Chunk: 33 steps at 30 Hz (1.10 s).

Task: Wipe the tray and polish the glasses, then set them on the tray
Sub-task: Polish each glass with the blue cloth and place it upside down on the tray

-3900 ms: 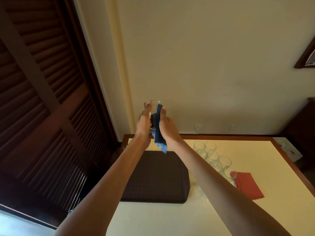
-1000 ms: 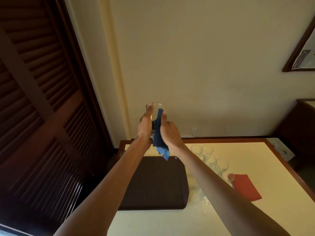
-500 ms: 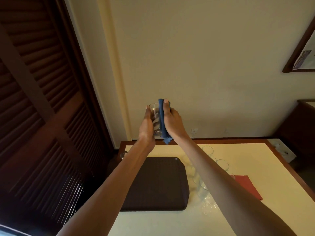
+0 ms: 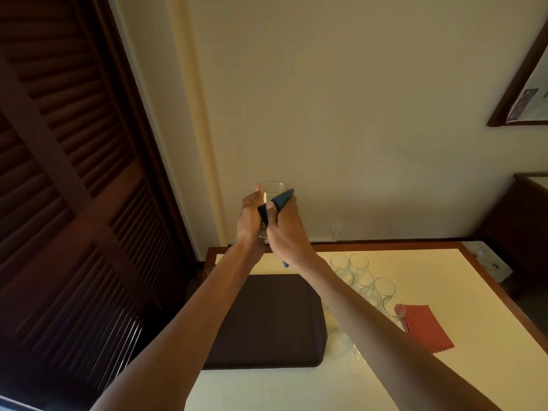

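I hold a clear glass [image 4: 272, 191] raised in front of the wall, above the table's far edge. My left hand [image 4: 249, 218] grips its side. My right hand [image 4: 286, 229] presses a blue cloth [image 4: 274, 204] against the glass, with a corner of the cloth showing below the wrist. Under my arms a dark brown tray [image 4: 267, 321] lies flat on the table with nothing on it. Several clear glasses [image 4: 363, 280] stand in a cluster to the right of the tray, partly hidden by my right forearm.
A red cloth [image 4: 427, 327] lies on the cream table [image 4: 444, 277] right of the glasses. Dark louvred doors [image 4: 74, 203] fill the left side. A framed picture [image 4: 525, 93] hangs at upper right, and dark furniture [image 4: 522, 232] stands at the right edge.
My right hand has slid the blue cloth down and around the glass, from upright along its side to a slant across it. Both hands sit slightly lower than half a second ago.
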Available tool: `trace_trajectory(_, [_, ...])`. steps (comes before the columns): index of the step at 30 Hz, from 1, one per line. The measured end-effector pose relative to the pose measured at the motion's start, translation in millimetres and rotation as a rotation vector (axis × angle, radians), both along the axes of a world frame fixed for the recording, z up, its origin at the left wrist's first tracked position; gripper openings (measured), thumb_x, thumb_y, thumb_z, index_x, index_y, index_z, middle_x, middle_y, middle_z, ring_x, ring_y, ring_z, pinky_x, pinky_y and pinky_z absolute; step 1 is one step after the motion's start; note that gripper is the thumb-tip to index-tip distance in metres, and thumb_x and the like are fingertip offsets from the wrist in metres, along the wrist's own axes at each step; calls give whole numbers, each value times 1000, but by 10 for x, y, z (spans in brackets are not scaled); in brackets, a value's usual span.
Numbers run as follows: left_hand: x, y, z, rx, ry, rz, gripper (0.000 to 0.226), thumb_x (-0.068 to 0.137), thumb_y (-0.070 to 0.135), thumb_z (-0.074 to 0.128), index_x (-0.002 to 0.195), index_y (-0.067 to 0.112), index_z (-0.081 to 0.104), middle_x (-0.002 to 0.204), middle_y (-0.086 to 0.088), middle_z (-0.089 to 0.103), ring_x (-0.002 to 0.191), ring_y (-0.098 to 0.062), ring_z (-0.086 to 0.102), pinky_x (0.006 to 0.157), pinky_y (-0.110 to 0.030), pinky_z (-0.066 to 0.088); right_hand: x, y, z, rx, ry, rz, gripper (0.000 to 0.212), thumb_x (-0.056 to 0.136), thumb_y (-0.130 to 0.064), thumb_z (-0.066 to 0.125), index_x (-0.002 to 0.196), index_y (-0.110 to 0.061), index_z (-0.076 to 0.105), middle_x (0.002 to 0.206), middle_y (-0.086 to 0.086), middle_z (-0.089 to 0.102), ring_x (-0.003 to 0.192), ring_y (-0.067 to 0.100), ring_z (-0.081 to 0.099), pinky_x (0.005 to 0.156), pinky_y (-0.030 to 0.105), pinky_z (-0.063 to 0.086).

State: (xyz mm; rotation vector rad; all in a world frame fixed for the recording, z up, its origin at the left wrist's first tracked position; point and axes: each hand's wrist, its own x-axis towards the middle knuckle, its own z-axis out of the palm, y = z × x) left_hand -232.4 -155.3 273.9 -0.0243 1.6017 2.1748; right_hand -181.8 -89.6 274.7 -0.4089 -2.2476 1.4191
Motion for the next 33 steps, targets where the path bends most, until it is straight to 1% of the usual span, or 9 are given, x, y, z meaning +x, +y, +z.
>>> trace_trajectory(3, [21, 10, 36, -12, 34, -55, 48, 106, 53, 44, 123, 18, 73, 106, -6, 79, 101, -22, 74, 89, -39, 59, -70, 76, 64, 46, 99, -52, 45, 106, -40, 41, 133, -4, 39, 115, 9, 60, 95, 18, 66, 66, 14, 53])
trace_trajectory(7, [38, 40, 47, -10, 99, -63, 56, 112, 50, 31, 131, 12, 66, 77, 0, 73, 68, -17, 70, 61, -31, 56, -63, 198, 260, -39, 93, -96, 43, 106, -45, 38, 106, -4, 52, 72, -2, 61, 53, 1, 59, 44, 12, 42])
trace_trajectory(10, [76, 75, 96, -37, 98, -41, 69, 103, 68, 39, 131, 12, 69, 111, -17, 76, 99, -36, 71, 89, -47, 59, -69, 206, 290, -190, 8, -70, 57, 107, -49, 27, 86, -7, 58, 68, 1, 61, 54, 8, 60, 53, 20, 46])
trace_trajectory(12, [79, 91, 115, -66, 69, -29, 73, 95, 74, 49, 130, 13, 69, 127, -23, 68, 99, -36, 71, 83, -44, 59, -38, 184, 272, -227, -98, -53, 64, 107, -53, 22, 80, -10, 61, 72, 3, 63, 65, 15, 62, 59, 25, 47])
trace_trajectory(18, [-72, 22, 92, -3, -19, -30, 86, 77, 79, 65, 131, 12, 68, 99, -10, 77, 90, -27, 75, 78, -38, 57, 46, -36, -2, -62, -132, -11, 49, 109, -43, 25, 115, -2, 52, 79, 4, 59, 65, 10, 59, 46, 8, 39])
trace_trajectory(25, [1, -26, 41, 143, -27, -115, 61, 109, 56, 35, 134, 9, 65, 118, -15, 72, 108, -27, 70, 90, -36, 58, -60, -56, 70, 146, 99, -76, 48, 105, -37, 44, 141, -7, 33, 127, 10, 55, 108, 21, 62, 84, 30, 58])
trace_trajectory(27, [0, -10, 4, 156, -15, -121, 57, 111, 52, 30, 134, 13, 65, 118, -15, 72, 111, -28, 69, 97, -43, 55, -88, 64, 190, 116, 87, -85, 41, 105, -41, 44, 128, -8, 44, 109, 7, 63, 92, 18, 67, 66, 18, 53])
trace_trajectory(29, [28, 13, 23, 139, 15, -131, 56, 112, 50, 27, 124, 14, 68, 92, -9, 74, 83, -22, 71, 76, -37, 59, -110, 165, 277, 9, 46, -91, 42, 105, -46, 40, 112, -6, 50, 81, 1, 63, 63, 5, 64, 47, 12, 41])
trace_trajectory(33, [18, 63, 51, 55, 64, -87, 65, 105, 65, 32, 105, 11, 67, 68, 1, 62, 61, -14, 62, 59, -28, 52, -99, 197, 292, -230, 11, -54, 60, 106, -53, 25, 79, -11, 58, 63, -2, 61, 47, 3, 58, 51, 20, 46])
